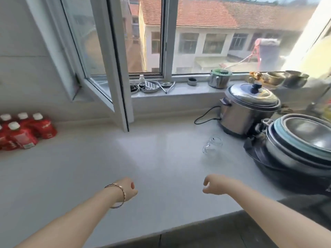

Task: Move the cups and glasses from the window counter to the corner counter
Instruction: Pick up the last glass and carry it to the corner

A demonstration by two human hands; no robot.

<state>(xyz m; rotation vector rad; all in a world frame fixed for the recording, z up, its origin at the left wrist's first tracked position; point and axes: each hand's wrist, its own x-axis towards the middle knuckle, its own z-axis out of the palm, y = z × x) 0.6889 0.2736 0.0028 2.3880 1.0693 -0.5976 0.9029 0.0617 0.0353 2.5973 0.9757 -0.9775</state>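
While both arms reach out over the pale window counter (pixel 111 169), neither hand carries anything. The left hand (pixel 129 190), a thin bracelet (pixel 119 194) at its wrist, is curled into a loose fist. The right hand (pixel 213 185) hangs with fingers drooping and half-curled, thumb a little apart from them. Both hover near the front edge, well short of the one piece of glassware I can make out: a small clear glass cup (pixel 212 144) with a handle, standing on the counter just in front of the steel rice cooker (pixel 249 110) and beside the stacked pans (pixel 297 140).

My guess is the cup is next, and the right hand is the nearer one. It would do best to come in from the open side, away from the pan stack and the cooker's black cord (pixel 206 117), and pinch the handle or wrap the body, since smooth glass slips easily.

The counter looks matte and stone-like, the cooker brushed and rounded with a domed lid, the cup thin-walled and nearly invisible against the white (easy to misjudge its rim). Red cartons (pixel 23 133) with white caps crowd the far left. The corner counter is not something I can pick out here.
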